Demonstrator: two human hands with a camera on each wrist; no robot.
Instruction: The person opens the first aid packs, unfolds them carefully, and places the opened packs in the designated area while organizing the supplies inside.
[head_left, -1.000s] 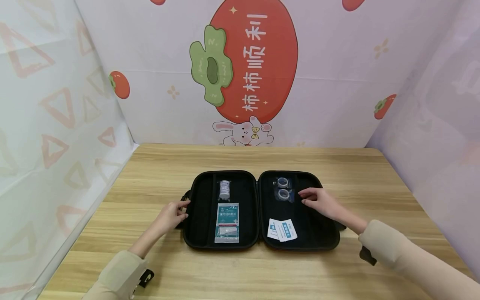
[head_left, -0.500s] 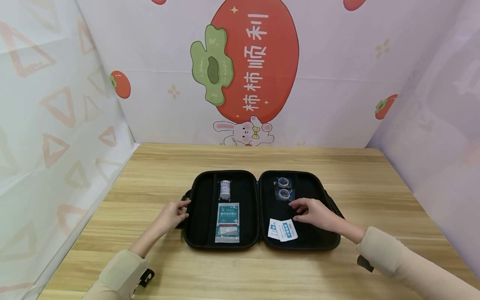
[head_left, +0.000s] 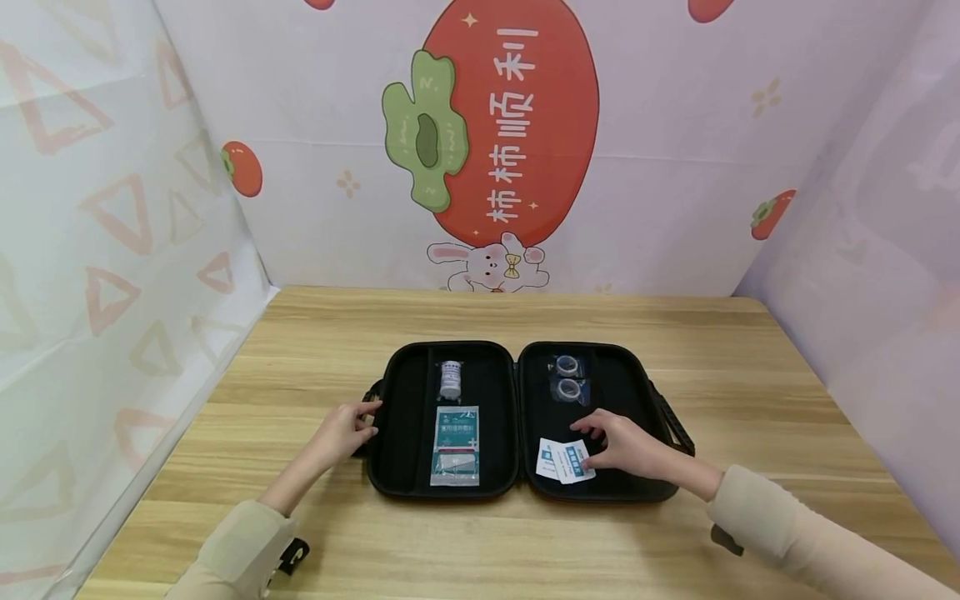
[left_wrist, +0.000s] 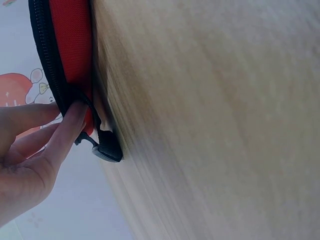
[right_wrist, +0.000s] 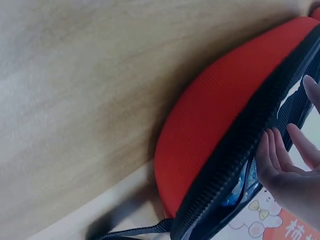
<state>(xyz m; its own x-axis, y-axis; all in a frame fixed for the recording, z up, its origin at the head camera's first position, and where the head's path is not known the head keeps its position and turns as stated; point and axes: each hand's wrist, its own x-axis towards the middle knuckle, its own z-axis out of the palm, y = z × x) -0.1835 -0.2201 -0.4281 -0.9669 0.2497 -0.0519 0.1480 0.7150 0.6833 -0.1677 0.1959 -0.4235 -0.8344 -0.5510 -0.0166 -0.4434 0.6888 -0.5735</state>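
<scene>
A first-aid case [head_left: 442, 494], black inside and red outside, lies unfolded on the wooden table. My left hand [head_left: 343, 432] pinches the case's left rim, beside the zipper pull [left_wrist: 107, 147] seen in the left wrist view. Over the right half my right hand [head_left: 630, 448] hovers with thumb and fingers apart. Its thumb is at the edge of two overlapping white-and-blue packets [head_left: 573, 461]; whether it touches them cannot be made out. Behind that hand lie two wrapped tape rolls [head_left: 567, 390]. The left half holds a white wrapped roll [head_left: 450, 380] and a green sachet [head_left: 456, 446].
A black carry handle [head_left: 675, 425] sticks out at the case's right side. Wooden table [head_left: 480, 550] surrounds the case. Printed white cloth [head_left: 660, 217] hangs behind and at both sides.
My right hand has moved from beside the tape rolls, left and toward the front, to the white-and-blue packets. The left hand has stayed at the rim.
</scene>
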